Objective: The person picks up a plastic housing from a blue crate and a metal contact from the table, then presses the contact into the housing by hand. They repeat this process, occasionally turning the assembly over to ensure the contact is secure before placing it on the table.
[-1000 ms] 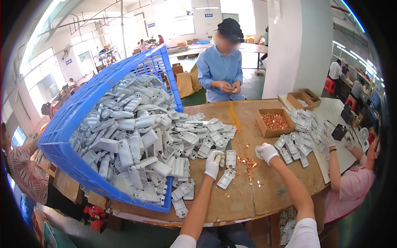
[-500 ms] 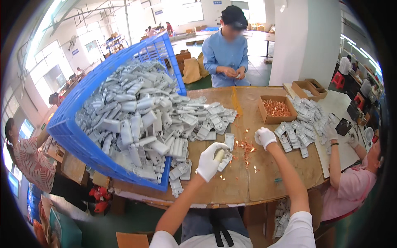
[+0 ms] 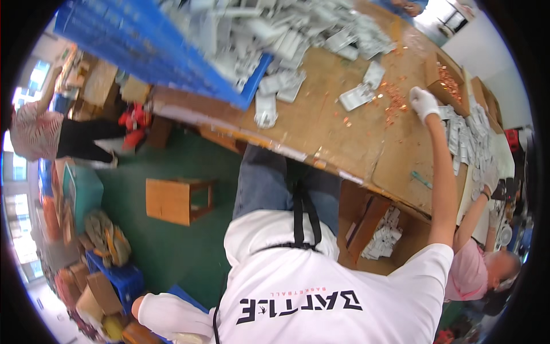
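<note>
My right hand (image 3: 424,103), in a white glove, is closed over the brown tabletop (image 3: 321,129); whatever its fingers may hold is hidden. Just left of it lie scattered small copper-coloured metal pieces (image 3: 394,102). Beyond these, a white plastic housing (image 3: 356,97) rests against another housing (image 3: 374,74). My left arm is bent back, its white sleeve (image 3: 175,312) low in the picture. A pale patch at the bottom edge beside that sleeve looks like part of my left glove, its fingers not visible.
A blue crate (image 3: 154,49) spills white housings (image 3: 286,40) onto the table. At right are a cardboard box (image 3: 432,80) of copper pieces and more housings (image 3: 458,135). A co-worker in pink (image 3: 475,272) sits there. A wooden stool (image 3: 169,200) stands on the green floor.
The view has tipped down and left toward my lap. My left hand has left the tabletop and drawn back toward my body. My right hand stays closed near the copper pieces.
</note>
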A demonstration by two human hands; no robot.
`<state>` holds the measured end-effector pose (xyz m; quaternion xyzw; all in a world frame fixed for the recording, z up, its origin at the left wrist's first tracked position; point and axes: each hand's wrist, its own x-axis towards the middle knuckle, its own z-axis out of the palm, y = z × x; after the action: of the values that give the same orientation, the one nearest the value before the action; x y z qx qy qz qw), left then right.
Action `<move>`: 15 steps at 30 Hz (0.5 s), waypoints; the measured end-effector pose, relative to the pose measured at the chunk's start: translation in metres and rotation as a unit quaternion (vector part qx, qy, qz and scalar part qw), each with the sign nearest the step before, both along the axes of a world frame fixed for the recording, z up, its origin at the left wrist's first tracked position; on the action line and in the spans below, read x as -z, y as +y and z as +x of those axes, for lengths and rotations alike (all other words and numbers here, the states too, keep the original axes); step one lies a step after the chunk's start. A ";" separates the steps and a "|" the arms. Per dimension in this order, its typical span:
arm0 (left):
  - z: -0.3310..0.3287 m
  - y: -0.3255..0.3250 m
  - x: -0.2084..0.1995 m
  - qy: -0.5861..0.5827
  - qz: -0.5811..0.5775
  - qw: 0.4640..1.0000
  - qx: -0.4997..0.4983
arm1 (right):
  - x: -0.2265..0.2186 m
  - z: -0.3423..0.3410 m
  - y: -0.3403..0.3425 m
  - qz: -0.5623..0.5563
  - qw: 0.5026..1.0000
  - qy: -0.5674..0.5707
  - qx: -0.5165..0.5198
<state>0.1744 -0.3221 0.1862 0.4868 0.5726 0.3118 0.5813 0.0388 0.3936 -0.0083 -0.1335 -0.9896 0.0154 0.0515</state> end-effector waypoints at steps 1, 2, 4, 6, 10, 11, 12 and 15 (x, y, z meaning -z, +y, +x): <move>0.013 -0.005 -0.001 -0.008 -0.023 0.999 -0.031 | 0.003 0.004 0.010 0.003 1.000 0.009 -0.019; 0.026 -0.012 -0.002 -0.016 -0.047 0.997 -0.062 | 0.002 0.005 0.007 -0.013 0.999 0.020 -0.023; 0.051 -0.021 -0.005 -0.022 -0.096 0.989 -0.114 | -0.003 0.007 -0.005 -0.036 0.999 0.022 -0.015; 0.080 -0.027 0.005 -0.039 -0.105 0.968 -0.225 | 0.006 0.010 -0.003 -0.054 0.998 0.019 -0.016; 0.126 -0.030 0.022 -0.061 -0.063 0.921 -0.379 | -0.016 0.008 -0.007 -0.061 0.998 -0.004 -0.020; 0.143 -0.031 0.038 -0.013 -0.039 0.862 -0.505 | -0.023 0.008 -0.014 -0.046 0.999 -0.009 -0.010; 0.152 -0.026 0.050 0.033 -0.014 0.784 -0.619 | -0.028 0.007 -0.022 0.005 1.000 -0.006 -0.014; 0.115 0.040 0.068 0.263 0.026 0.551 -0.792 | 0.014 0.011 0.005 0.024 0.999 0.015 -0.020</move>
<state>0.2893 -0.2824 0.1181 -0.0878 0.8456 0.5188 -0.0898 0.0497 0.3982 -0.0219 -0.1119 -0.9913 -0.0056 0.0691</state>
